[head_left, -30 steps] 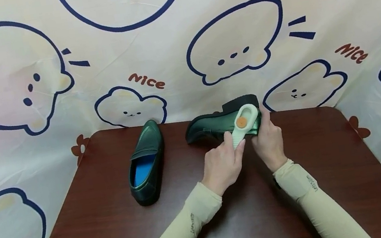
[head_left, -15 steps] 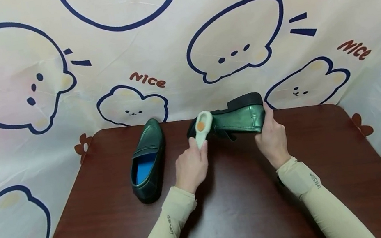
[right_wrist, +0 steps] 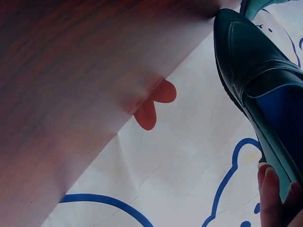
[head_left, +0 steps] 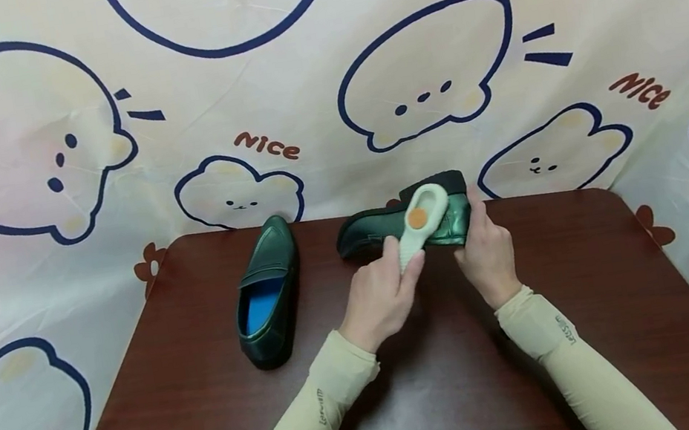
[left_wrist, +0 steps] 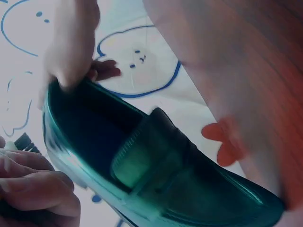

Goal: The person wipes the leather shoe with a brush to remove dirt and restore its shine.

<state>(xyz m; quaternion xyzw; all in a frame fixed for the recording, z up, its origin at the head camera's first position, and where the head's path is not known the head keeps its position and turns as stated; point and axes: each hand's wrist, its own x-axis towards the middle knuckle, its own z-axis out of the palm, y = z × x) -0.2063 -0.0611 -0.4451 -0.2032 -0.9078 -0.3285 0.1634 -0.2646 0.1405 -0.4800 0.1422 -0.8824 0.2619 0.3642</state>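
Observation:
My left hand [head_left: 377, 301] grips the handle of a pale green brush [head_left: 428, 196] with an orange dot. Dark bristles [left_wrist: 26, 142] show beside my fingers in the left wrist view. The brush is at the side of a dark green loafer [head_left: 366, 230], near its heel; whether the bristles touch it cannot be told. My right hand [head_left: 490, 261] holds this loafer by the heel end, fingers over the back edge. In the head view the loafer lies on its side, toe leftward, black sole away from me. A matching loafer [head_left: 266, 299] with a blue insole stands upright to the left.
A brown wooden table [head_left: 215, 423] lies under the work, and the held loafer is over its far edge. Directly behind hangs a pale cloth [head_left: 309, 78] printed with blue cartoon outlines.
My left hand has swept the brush left to the loafer's toe, then back right toward the heel. The held loafer shifted slightly right and back again. The other loafer stays put.

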